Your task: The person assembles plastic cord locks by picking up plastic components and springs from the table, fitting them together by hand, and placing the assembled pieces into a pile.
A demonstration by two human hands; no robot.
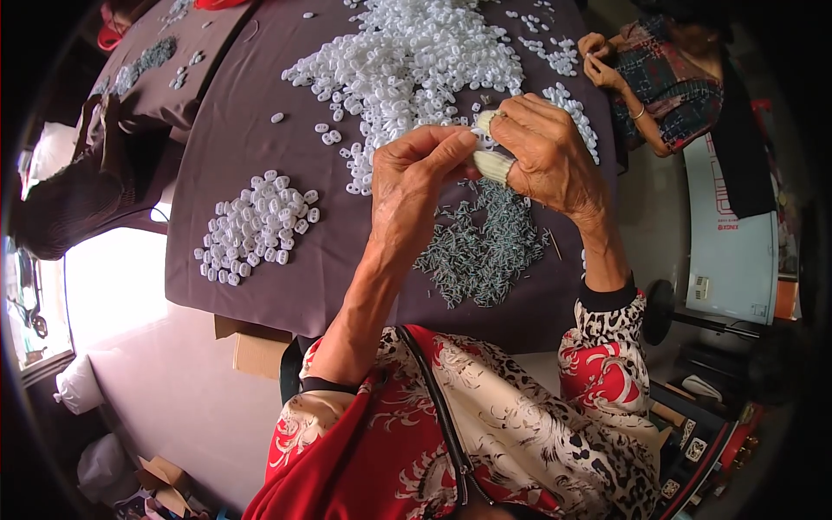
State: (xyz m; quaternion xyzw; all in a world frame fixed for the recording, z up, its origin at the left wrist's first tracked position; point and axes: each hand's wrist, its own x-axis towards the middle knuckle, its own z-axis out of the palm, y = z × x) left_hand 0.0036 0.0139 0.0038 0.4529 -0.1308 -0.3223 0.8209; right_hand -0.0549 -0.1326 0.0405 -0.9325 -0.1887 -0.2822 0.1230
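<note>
your right hand (548, 156) is curled closed around a pale cream bundle of thin ribbed strips (490, 159), which sticks out from the fist toward your left; its upper end shows just above your right thumb. your left hand (416, 173) comes up from below and meets it, thumb and forefinger pressed together in a pinch right at the end of the bundle; whatever small piece sits between those fingertips is too small to make out. the two hands touch above the middle of the table.

just beneath your hands lies a loose heap of small grey-green metal pins (485, 251), spread on the dark brown cloth covering the table (243, 113). beyond your hands, farther from you, sits a large pile of small white oval plastic rings (416, 61), some scattered out toward its edges. to your left, well apart from the big pile, a smaller cluster of the same white oval rings (256, 227) rests near the table's near edge.

at the far right corner of the table another person's hands (598, 59) are together, in a dark patterned sleeve (672, 82). your own sleeves are red and cream with a spotted print.
</note>
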